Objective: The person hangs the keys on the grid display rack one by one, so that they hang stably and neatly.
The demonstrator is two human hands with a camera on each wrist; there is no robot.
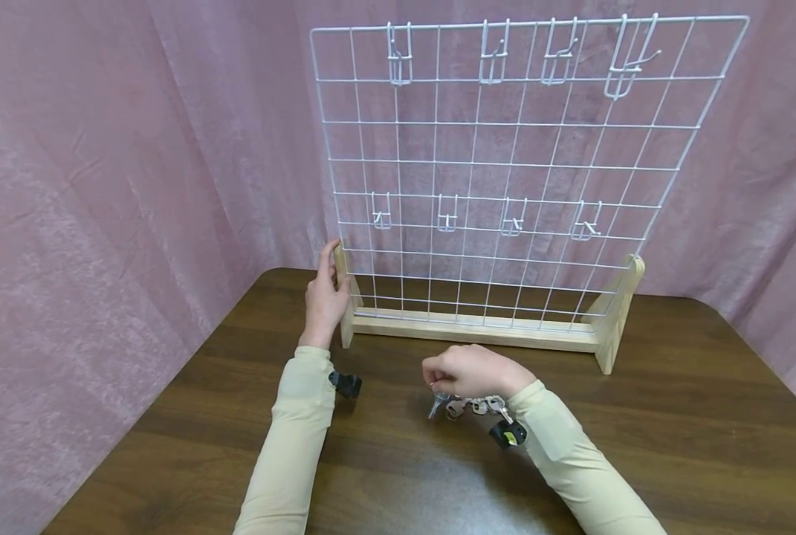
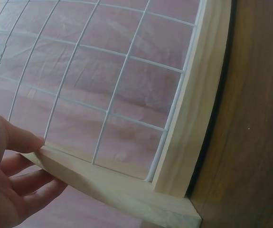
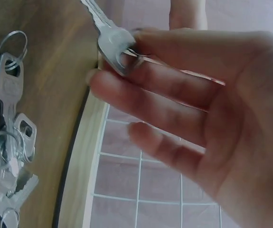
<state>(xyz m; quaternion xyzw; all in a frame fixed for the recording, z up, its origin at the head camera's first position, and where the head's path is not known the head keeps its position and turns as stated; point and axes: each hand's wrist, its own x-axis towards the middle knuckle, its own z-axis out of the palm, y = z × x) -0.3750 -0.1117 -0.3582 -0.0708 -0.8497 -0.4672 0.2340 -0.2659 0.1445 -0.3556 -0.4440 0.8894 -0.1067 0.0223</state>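
White wire grid (image 1: 512, 163) taken as landmark; sides given as seen by the wearer. The grid is held upright in a pale wooden stand (image 1: 471, 331), whose end pieces are set at the grid's lower left and lower right corners.

Left hand (image 1: 326, 301) noted at the grid's lower left. The stand's left end piece is gripped there, thumb laid on one side and the other fingers bent around the opposite side.

Right hand (image 1: 474, 371) noted in front of the grid, low, over the table (image 1: 384, 475). A silver key (image 3: 112, 47) is pinched at its head between thumb and a fingertip; its blade is pointed away from the palm. The remaining fingers are bent and slightly parted. The key is thus held in front of the grid's lower edge, well apart from the wires.

Loose keys (image 3: 9, 90), some with rings, are scattered on the table in front of the grid, just beside the right hand and partly overlapped; the exact count cannot be told.

Four upper hooks (image 1: 625, 69) are hung along the grid's top edge, four lower hooks (image 1: 447, 221) across its lower half. A pink curtain (image 1: 137, 134) is seen behind the grid and to its left.
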